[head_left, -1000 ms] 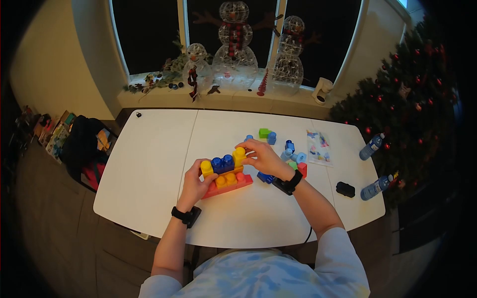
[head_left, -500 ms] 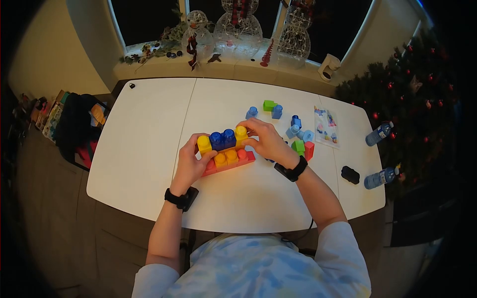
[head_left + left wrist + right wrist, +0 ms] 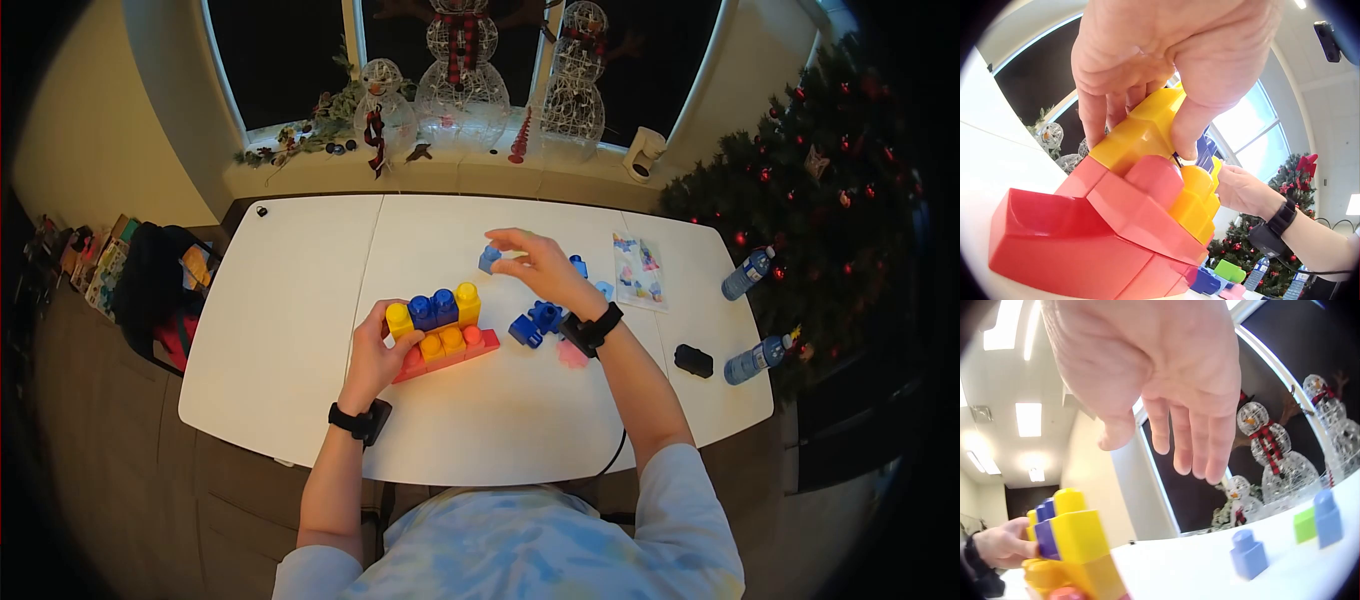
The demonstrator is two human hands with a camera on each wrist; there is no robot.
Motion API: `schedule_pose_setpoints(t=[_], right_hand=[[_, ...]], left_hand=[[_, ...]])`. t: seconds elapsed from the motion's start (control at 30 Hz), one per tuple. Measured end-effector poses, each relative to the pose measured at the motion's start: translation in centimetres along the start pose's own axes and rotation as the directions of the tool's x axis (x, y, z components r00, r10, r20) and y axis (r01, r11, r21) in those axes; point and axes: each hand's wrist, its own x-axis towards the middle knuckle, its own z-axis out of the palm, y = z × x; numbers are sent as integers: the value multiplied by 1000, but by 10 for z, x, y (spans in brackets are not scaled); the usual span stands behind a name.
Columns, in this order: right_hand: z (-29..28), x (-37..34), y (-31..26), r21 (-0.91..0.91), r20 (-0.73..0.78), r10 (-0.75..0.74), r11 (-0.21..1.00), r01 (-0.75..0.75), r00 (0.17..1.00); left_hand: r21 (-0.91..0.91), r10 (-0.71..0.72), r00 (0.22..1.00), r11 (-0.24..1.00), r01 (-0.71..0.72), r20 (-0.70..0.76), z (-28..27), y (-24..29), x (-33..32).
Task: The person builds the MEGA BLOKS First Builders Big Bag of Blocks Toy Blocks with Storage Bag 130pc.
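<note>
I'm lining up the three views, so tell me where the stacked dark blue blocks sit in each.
Head: dark blue blocks just left of centre.
Left wrist: right of centre, partly behind the left hand.
Right wrist: lower left, beside a yellow block.
Shared landmark: left hand.

In the head view, dim, warm light was recorded; a soft sheen was spread across the tabletop (image 3: 270, 330), and the corners were blacked out. Straight edges were bowed by wide-angle distortion. Both wrist views were rendered brighter: ceiling lights (image 3: 1029, 419) were clipped to white in the right, and window panes (image 3: 1254, 134) were washed by glare in the left. Fine detail was softened throughout.
</note>
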Motion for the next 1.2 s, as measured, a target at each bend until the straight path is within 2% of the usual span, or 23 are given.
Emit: schedule_pose_setpoints(t=[0.03, 0.07, 0.13, 0.17, 0.23, 0.33, 0.5, 0.57, 0.7, 0.77, 0.8, 0.87, 0.9, 0.97, 1.0, 1.07, 1.1, 1.17, 1.2], right_hand=[[-12, 10, 12, -99, -74, -31, 995, 24, 997], [-20, 18, 26, -104, -75, -42, 994, 34, 996], [-29, 37, 58, -417, -147, -15, 908, -48, 989], [-28, 45, 74, -423, -148, -35, 905, -32, 988], [-18, 59, 107, -652, -95, 142, 739, -169, 985], [5, 75, 127, -755, -108, 369, 574, -318, 923], [28, 81, 150, -738, -183, 379, 556, -381, 907], [29, 72, 143, -749, -217, 320, 551, -368, 922], [12, 64, 114, -755, -184, 350, 548, -360, 918], [-1, 62, 82, -572, -227, 175, 772, -276, 958], [-4, 63, 68, -571, -221, 177, 774, -275, 959], [-4, 63, 37, -425, -182, -141, 904, 51, 973], [-2, 60, 17, -422, -179, -144, 905, 56, 973], [7, 54, -32, -228, -61, -256, 944, 236, 965], [11, 49, -58, -224, -62, -258, 945, 239, 964], [21, 44, -97, -74, 151, -141, 985, 154, 978], [30, 44, -102, -70, 150, -143, 985, 155, 978], [48, 40, -109, -116, 262, -317, 927, 356, 912], [56, 40, -109, -115, 261, -318, 927, 357, 911]], left_hand=[[-17, 7, 1000, 1000, -8, -3, 0, -1, 0], [-16, 17, 1000, 1000, -17, -9, 0, -2, -1], [-39, 27, 999, 999, -28, -23, 0, -3, 0], [-27, 19, 1000, 999, -20, -21, 0, -1, 0], [-18, 29, 999, 999, -30, -16, -1, 0, -1], [-23, 9, 1000, 1000, -9, 4, -2, -6, 0], [2, 2, 1000, 1000, -2, 7, -3, -3, -1], [-1, 11, 1000, 1000, -11, 2, -3, -3, 1], [-20, 8, 1000, 1000, -8, 13, -3, -6, 0], [-16, -14, 1000, 1000, 14, 18, -4, -2, 0], [-9, -25, 999, 1000, 26, 23, -5, 1, -1], [-18, -15, 1000, 1000, 15, 22, -6, 4, -1], [-27, 3, 1000, 1000, -2, 22, -7, 5, -1], [-34, 23, 1000, 999, -24, -8, -9, 1, -1], [-45, 43, 999, 998, -45, -32, -10, -1, 0], [-46, 21, 999, 999, -22, -24, -14, 0, 0], [-52, 1, 1000, 999, -2, -15, -15, 1, 0], [-79, -1, 999, 997, -2, -33, -13, -2, 0], [-109, -3, 999, 994, -3, -49, -13, -3, 0]])
